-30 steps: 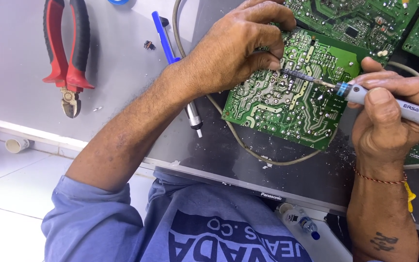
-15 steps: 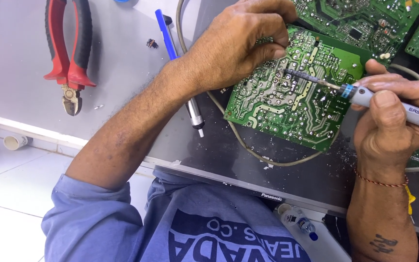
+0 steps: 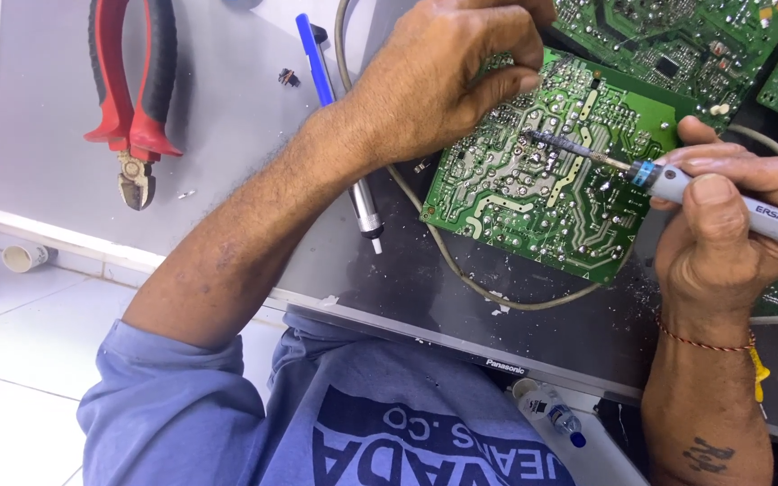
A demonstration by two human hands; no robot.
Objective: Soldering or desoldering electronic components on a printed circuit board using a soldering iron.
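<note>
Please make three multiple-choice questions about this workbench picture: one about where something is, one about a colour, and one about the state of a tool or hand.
1. Where do the pliers lie?
A. On the grey panel, left of the left forearm
B. On the green circuit board
C. In the right hand

2. What colour is the band at the front of the soldering iron?
A. Yellow
B. Blue
C. Red

3. What is the left hand doing?
A. Hanging in the air, apart from everything
B. Holding the pliers
C. Resting on the green circuit board

Answers: 1 A, the pliers lie alone on the panel; 2 B, a blue ring sits behind the metal tip; 3 C, its fingers press the board's upper edge while the right hand grips the iron.
</note>
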